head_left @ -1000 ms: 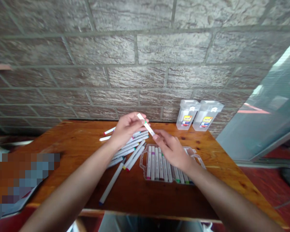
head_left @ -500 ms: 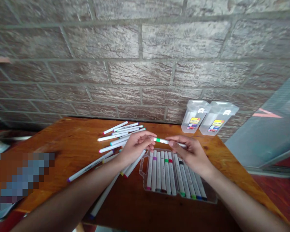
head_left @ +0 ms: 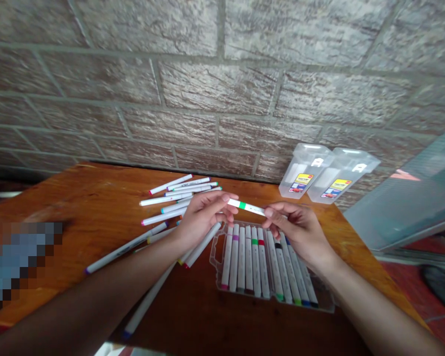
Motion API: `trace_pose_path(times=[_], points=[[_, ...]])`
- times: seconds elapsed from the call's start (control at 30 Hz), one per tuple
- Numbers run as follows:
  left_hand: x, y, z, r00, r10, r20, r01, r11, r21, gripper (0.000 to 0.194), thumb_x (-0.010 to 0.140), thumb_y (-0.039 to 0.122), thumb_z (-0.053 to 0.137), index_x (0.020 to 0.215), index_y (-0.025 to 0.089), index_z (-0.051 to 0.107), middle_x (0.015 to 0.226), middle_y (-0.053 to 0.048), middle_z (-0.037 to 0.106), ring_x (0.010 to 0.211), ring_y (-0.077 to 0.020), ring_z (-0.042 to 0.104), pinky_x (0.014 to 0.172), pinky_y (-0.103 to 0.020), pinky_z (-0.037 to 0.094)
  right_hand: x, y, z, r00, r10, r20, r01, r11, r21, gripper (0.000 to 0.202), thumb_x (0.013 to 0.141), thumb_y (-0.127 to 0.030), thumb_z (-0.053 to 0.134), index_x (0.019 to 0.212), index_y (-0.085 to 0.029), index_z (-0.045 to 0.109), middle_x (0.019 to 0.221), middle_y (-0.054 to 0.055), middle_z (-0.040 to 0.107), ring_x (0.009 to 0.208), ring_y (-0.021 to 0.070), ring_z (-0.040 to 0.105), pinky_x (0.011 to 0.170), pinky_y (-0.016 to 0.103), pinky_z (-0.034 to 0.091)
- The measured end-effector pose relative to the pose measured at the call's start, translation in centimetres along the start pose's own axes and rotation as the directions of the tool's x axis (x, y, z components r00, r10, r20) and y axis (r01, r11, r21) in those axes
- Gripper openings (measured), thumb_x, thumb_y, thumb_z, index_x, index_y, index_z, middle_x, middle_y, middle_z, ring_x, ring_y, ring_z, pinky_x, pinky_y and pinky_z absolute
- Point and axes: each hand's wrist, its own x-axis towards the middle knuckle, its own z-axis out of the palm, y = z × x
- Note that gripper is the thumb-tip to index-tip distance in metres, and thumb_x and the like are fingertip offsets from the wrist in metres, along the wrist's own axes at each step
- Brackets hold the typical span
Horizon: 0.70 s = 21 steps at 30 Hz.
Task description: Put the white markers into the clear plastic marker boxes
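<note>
A white marker with a green band [head_left: 252,208] is held crosswise above the table, one end in each hand. My left hand [head_left: 209,207] pinches its left end between thumb and fingers. Around the right end, the thumb and fingers of my right hand [head_left: 294,225] are closed, hiding that tip. Beneath the hands lies a clear plastic marker case [head_left: 215,262], open flat, with several white markers [head_left: 250,262] side by side in both halves. My right hand covers part of the case's right half. Left of it, loose markers [head_left: 163,200] lie scattered, some partly behind my left hand and forearm.
Two clear plastic boxes with yellow labels [head_left: 300,173] stand at the table's back right, against the brick wall [head_left: 193,128]. A long marker [head_left: 148,301] lies near the front edge of the wooden table [head_left: 77,207]. A pixelated patch covers something at the left.
The marker has turned slightly and shows more of its white body between my hands. My right hand has shifted a little to the right. The whole view has tilted slightly.
</note>
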Motion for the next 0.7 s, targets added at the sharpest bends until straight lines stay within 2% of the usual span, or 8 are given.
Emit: trace_pose_path(times=[0.13, 0.23, 0.43, 0.53, 0.7], points=[[-0.2, 0.4, 0.1, 0.997, -0.039, 0.063, 0.045, 0.995, -0.087, 0.028, 0.087, 0.032, 0.084, 0.106, 0.012, 0.083, 0.085, -0.010, 0.081, 0.064, -0.0162, 0.072, 0.061, -0.030, 0.061, 0.3, -0.2, -0.4, 0.993, 0.037, -0.109, -0.021, 0.990, 0.137, 0.030, 0.073, -0.044, 0.095, 0.083, -0.021, 0.081, 0.067, 0.002, 0.075, 0.048, 0.0086, 0.056, 0.043, 0.021, 0.044], [-0.4, 0.8, 0.3, 0.990, -0.061, 0.129, 0.077, 0.989, -0.124, 0.028, 0.085, 0.030, 0.087, 0.109, 0.015, 0.083, 0.090, -0.011, 0.083, 0.064, -0.0166, 0.073, 0.064, -0.031, 0.061, 0.6, -0.3, -0.6, 0.991, 0.112, -0.073, -0.090, 0.963, 0.254, 0.032, 0.069, -0.045, 0.097, 0.080, -0.020, 0.079, 0.068, 0.002, 0.076, 0.049, 0.0088, 0.058, 0.043, 0.020, 0.047], [-0.8, 1.1, 0.4, 0.960, -0.112, 0.256, 0.152, 0.978, -0.143, 0.030, 0.081, 0.029, 0.092, 0.111, 0.025, 0.086, 0.097, -0.009, 0.085, 0.072, -0.0145, 0.075, 0.072, -0.028, 0.061, 0.7, -0.1, -0.4, 0.979, 0.202, 0.032, -0.200, 0.919, 0.340, 0.034, 0.070, -0.043, 0.098, 0.078, -0.019, 0.075, 0.068, 0.001, 0.076, 0.048, 0.0076, 0.059, 0.044, 0.018, 0.049], [-0.7, 1.0, 0.4, 0.956, -0.115, 0.269, 0.156, 0.979, -0.135, 0.032, 0.079, 0.030, 0.094, 0.110, 0.026, 0.086, 0.097, -0.008, 0.086, 0.072, -0.0147, 0.076, 0.072, -0.029, 0.061, 0.6, 0.0, -0.3, 0.974, 0.225, 0.035, -0.222, 0.902, 0.369, 0.034, 0.067, -0.042, 0.099, 0.076, -0.019, 0.076, 0.067, 0.000, 0.075, 0.048, 0.0063, 0.058, 0.044, 0.016, 0.048], [-0.7, 0.8, 0.6, 0.965, -0.080, 0.249, 0.109, 0.989, -0.105, 0.033, 0.076, 0.030, 0.096, 0.107, 0.026, 0.086, 0.094, -0.008, 0.085, 0.069, -0.0142, 0.075, 0.069, -0.028, 0.060, 0.6, -0.1, -0.2, 0.973, 0.227, 0.036, -0.224, 0.904, 0.363, 0.033, 0.070, -0.042, 0.098, 0.074, -0.018, 0.075, 0.067, 0.000, 0.074, 0.048, 0.0066, 0.058, 0.044, 0.017, 0.049]])
